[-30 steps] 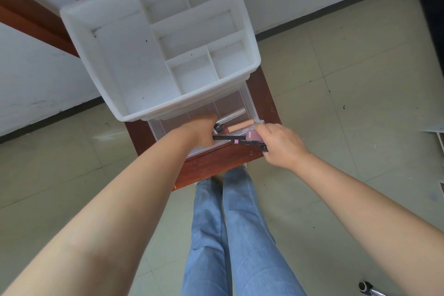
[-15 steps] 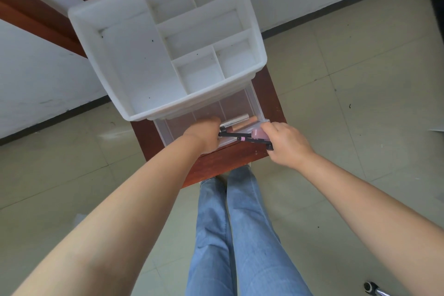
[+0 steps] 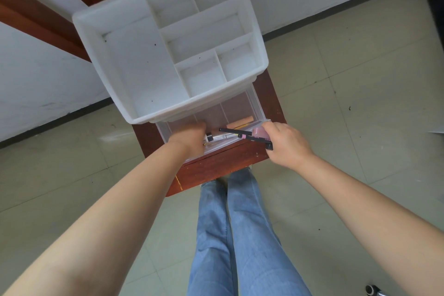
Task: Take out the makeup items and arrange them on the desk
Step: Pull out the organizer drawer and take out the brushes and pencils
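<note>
Emptying the drawer [image 3: 242, 106] — left hand [image 3: 189, 138] gripping a clear tube [image 3: 219, 137], right hand [image 3: 283, 144] clutching pens [image 3: 249, 136] — next calling for setting them on the desk [image 3: 223, 163].

organizer [image 3: 134, 74] white | desk [image 3: 216, 166] reddish-brown | jeans [image 3: 240, 235] blue | pencil [image 3: 234, 130] black

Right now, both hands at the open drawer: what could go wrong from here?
1. The right hand already grips several items, black pens and a pink tube, in one bundle; adding more may let one slip to the floor.
2. The clear drawer is pulled out close to the desk front edge; tugging could bring it off.
3. The left hand hides what it grips, so a fumble is likely.
</note>
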Demonstrator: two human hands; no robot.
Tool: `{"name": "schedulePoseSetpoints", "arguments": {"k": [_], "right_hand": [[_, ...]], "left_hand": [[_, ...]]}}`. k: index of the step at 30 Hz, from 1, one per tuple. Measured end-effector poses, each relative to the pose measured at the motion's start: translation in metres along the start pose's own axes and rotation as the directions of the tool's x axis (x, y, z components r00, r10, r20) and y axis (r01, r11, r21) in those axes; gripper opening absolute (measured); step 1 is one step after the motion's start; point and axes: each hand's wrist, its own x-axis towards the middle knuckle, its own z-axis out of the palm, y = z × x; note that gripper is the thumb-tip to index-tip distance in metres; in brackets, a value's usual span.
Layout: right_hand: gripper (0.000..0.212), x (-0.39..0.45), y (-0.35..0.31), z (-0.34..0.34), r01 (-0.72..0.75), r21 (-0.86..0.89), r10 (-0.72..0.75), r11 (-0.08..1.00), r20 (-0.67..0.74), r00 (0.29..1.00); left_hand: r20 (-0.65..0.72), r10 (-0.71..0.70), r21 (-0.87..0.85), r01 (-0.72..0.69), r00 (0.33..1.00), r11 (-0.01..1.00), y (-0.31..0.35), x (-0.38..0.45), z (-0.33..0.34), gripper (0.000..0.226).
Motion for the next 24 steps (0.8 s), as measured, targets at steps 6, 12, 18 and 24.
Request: {"name": "schedulePoseSetpoints", "arguments": {"k": [6,12,18,24], "right_hand": [[0.027,0.002,0.001,-0.003,0.021,-0.014,-0.021,1.0,-0.004,1.0],[0.032,0.005,0.0,-0.003,-0.016,-0.03,0.016,0.999,-0.005,1.0],[0.035,0.007,0.0,-0.005,-0.035,-0.033,0.035,0.999,-0.003,0.999],[0.036,0.009,-0.001,-0.003,-0.06,-0.004,0.06,0.998,-0.056,0.997]], "left_hand": [[0.012,-0.015,-0.118,0.016,1.0,0.993,0.002,0.0,-0.005,0.031],[-0.018,-0.01,-0.269,0.004,1.0,0.963,0.003,-0.001,-0.002,0.046],[0.017,-0.05,-0.482,0.052,0.999,0.875,0.0,-0.003,-0.001,0.031],[-0.184,-0.014,-0.442,-0.071,0.983,0.894,-0.009,-0.011,0.0,0.023]]}}
